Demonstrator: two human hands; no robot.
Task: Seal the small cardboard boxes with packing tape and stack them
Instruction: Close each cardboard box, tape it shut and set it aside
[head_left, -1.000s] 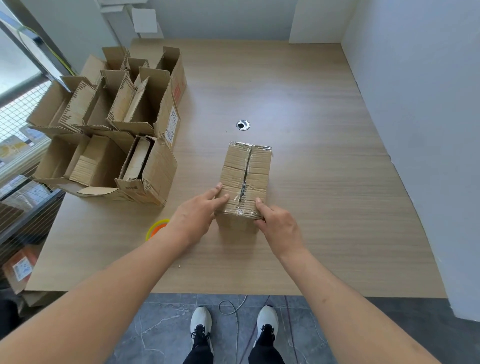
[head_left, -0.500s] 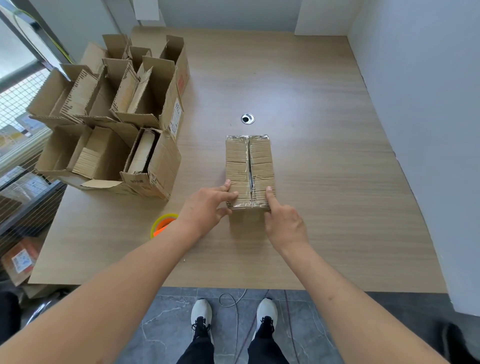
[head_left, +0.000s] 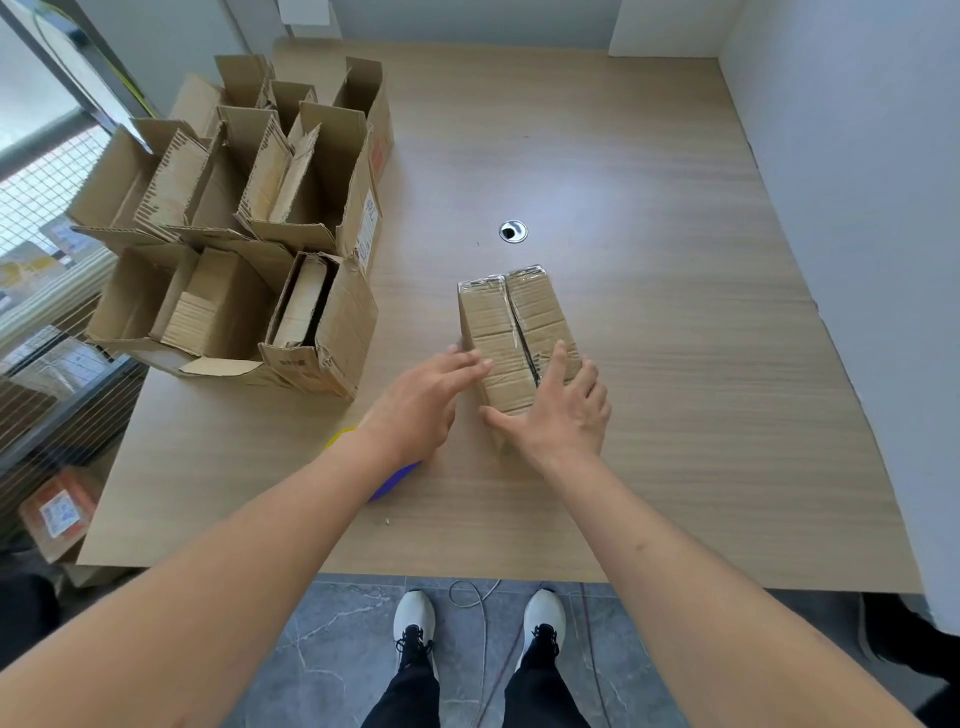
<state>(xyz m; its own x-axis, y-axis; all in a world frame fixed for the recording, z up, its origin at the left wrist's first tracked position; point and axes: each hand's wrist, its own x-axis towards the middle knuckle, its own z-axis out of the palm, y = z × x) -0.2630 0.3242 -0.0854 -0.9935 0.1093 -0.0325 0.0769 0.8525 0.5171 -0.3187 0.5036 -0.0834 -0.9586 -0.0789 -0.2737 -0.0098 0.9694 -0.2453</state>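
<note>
A small cardboard box (head_left: 524, 325) lies mid-table, its top seam covered with clear tape and its far end angled slightly left. My right hand (head_left: 563, 415) lies flat over the box's near end, fingers spread on the top and thumb along the near edge. Beside the box's left side is my left hand (head_left: 423, 402), fingers straight, their tips touching the upper left edge. A tape roll (head_left: 396, 479) with yellow and blue showing peeks out from under my left forearm. Several unsealed boxes (head_left: 311, 208) with flaps up stand at the table's left.
The wooden table (head_left: 701, 389) has a round cable hole (head_left: 513, 231) behind the box. A white wall runs along its right side. The open boxes reach the left edge, beyond which is a wire-mesh rack. The table's front edge is just below my forearms.
The box has turned, so its far end now points a little left. Both hands opened from pinching the near end; the right now lies flat on top and the left moved alongside.
</note>
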